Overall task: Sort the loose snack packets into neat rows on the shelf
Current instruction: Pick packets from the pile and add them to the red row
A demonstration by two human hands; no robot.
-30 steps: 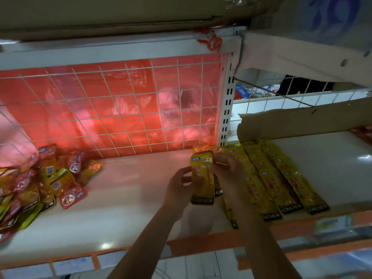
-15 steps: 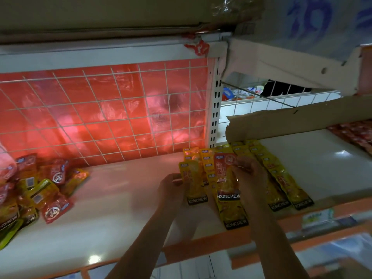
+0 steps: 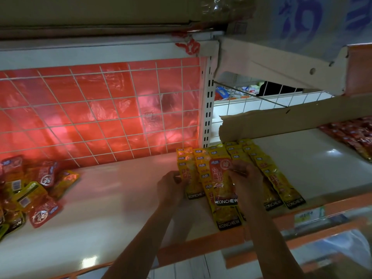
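Yellow KONCHEW snack packets lie in overlapping rows (image 3: 275, 178) on the white shelf (image 3: 112, 198), right of centre. My right hand (image 3: 246, 178) pinches a yellow packet with a red top panel (image 3: 222, 182) over the second row from the left. My left hand (image 3: 171, 188) presses its fingertips on the front packet of the leftmost row (image 3: 191, 178). A loose heap of red and yellow packets (image 3: 30, 194) sits at the shelf's far left.
A wire grid with red plastic (image 3: 100, 113) backs the shelf. A white slotted upright (image 3: 208, 109) divides the bays. A cardboard strip (image 3: 291, 119) stands behind the rows. Red packets (image 3: 354, 135) lie at the far right. An orange price rail (image 3: 201, 244) edges the front.
The stack held in both hands has split: my left hand laid a yellow packet on the leftmost row, and my right hand carried the red-topped packet to the neighbouring row.
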